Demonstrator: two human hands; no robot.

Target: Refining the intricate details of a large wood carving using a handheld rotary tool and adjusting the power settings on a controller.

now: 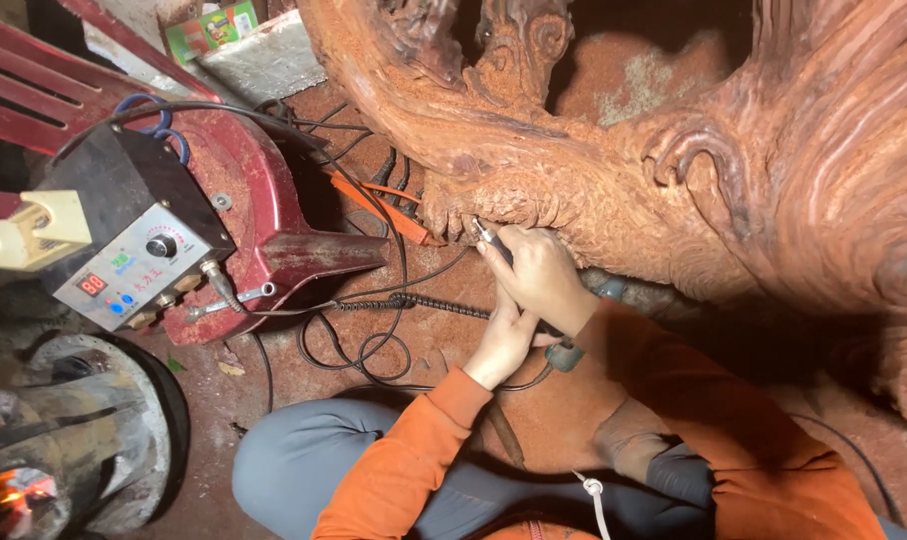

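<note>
Head view: the right hand point(540, 272) grips a handheld rotary carving tool point(494, 240), its tip touching the reddish carved wood root point(614, 190). The left hand point(502, 340), fingers curled, braces against the right wrist. A control box point(139, 255) sits left.

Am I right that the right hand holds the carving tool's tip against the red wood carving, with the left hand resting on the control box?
Not quite. In the head view the left hand rests under the right hand, steadying it, not on the control box. The carving tool does touch the wood carving.
</note>
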